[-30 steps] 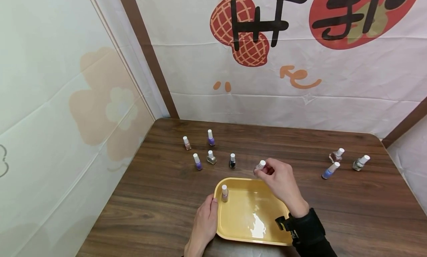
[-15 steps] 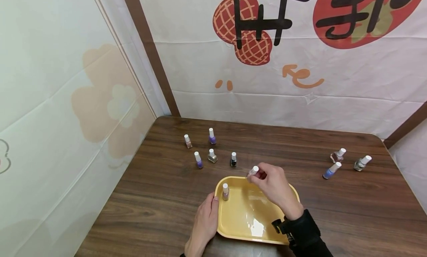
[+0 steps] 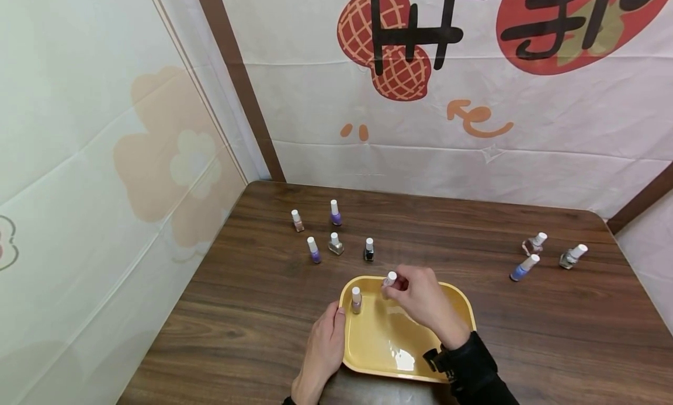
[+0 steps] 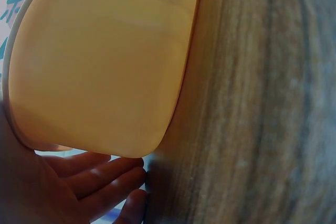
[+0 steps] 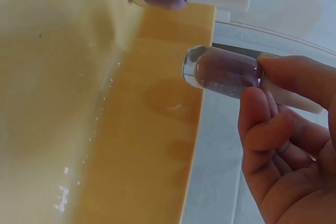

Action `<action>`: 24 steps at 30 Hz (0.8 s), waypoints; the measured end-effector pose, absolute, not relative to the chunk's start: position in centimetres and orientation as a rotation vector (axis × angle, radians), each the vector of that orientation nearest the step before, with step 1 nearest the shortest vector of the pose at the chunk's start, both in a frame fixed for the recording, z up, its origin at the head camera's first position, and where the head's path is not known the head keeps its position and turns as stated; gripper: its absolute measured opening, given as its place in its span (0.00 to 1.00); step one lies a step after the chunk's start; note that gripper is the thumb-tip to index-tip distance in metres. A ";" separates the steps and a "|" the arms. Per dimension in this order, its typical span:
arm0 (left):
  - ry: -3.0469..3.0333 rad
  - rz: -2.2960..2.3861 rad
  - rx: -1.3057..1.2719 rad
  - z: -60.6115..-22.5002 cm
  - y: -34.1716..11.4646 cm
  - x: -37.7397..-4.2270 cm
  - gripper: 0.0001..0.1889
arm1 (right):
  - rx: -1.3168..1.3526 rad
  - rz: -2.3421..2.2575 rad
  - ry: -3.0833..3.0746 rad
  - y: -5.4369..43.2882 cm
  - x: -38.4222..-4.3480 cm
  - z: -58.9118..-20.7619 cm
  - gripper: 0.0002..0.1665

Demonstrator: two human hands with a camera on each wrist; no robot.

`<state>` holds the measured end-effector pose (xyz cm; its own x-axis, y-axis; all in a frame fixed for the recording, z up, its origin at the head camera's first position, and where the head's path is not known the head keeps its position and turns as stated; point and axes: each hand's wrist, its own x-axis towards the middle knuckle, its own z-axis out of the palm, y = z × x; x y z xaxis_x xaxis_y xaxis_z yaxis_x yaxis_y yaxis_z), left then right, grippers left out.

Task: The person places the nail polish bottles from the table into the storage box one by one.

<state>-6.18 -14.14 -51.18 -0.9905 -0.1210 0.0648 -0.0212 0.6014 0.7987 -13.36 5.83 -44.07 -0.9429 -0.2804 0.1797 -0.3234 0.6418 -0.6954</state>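
A yellow tray lies on the wooden table. My left hand holds its left side, thumb at the rim and fingers along the outer wall. Over the tray's far edge, my right hand pinches a nail polish bottle by its white cap, between thumb and fingers. The bottle is clear glass with mauve polish and hangs tilted above the tray floor. A second mauve nail polish bottle stands upright in the tray's far left corner, its white cap up.
Beyond the tray stand several nail polish bottles: a black one, a grey one, two purple ones and a pinkish one. At the right are a blue bottle, a brownish one and a grey one. A printed curtain hangs behind.
My right hand has carried the nail polish bottle leftward and nearer, from beyond the tray's far rim to over the tray. My left hand stays at the tray's side.
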 end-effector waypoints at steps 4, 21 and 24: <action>-2.707 -1.347 0.119 -51.2 -14.1 -6.2 0.16 | 0.526 1.179 -2.824 5.5 -13.3 -44.5 0.11; -2.728 -1.381 0.134 -51.0 -14.2 -6.2 0.17 | 0.572 1.073 -2.879 4.6 -13.4 -46.4 0.15; -2.729 -1.381 0.138 -51.0 -14.2 -6.2 0.18 | 0.565 1.071 -2.892 4.4 -13.4 -46.6 0.16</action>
